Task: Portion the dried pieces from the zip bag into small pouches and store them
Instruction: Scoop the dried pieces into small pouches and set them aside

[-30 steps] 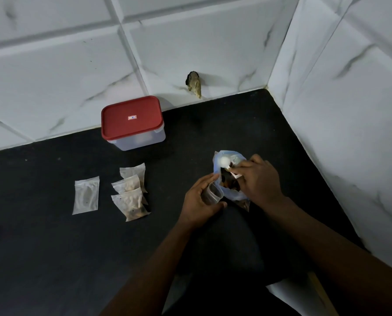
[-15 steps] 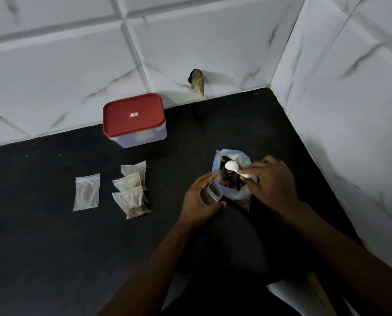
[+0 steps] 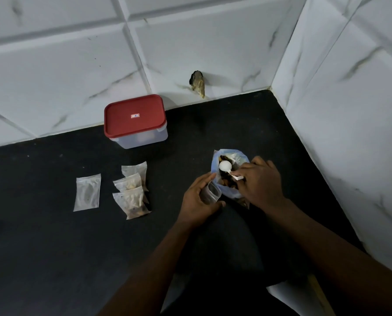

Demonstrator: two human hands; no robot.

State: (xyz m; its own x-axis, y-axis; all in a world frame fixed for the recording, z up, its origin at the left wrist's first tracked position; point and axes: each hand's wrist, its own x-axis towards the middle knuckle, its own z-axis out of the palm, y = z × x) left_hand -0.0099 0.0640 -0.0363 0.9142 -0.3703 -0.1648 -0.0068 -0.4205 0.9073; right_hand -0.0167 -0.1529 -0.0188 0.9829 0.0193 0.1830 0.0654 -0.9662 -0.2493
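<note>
Left hand (image 3: 199,199) grips an open small pouch (image 3: 211,194) right against the zip bag (image 3: 232,193), keeping the transfer short. Right hand (image 3: 258,181) pinches a white scoop (image 3: 225,166) over the dried pieces (image 3: 227,182) (load unclear). Filled pouches (image 3: 132,192) staged near the red-lidded box (image 3: 134,120).

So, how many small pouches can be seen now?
5 pouches. One lies alone at left; three overlap beside it; one is in the left hand. Others could be hidden.
</note>
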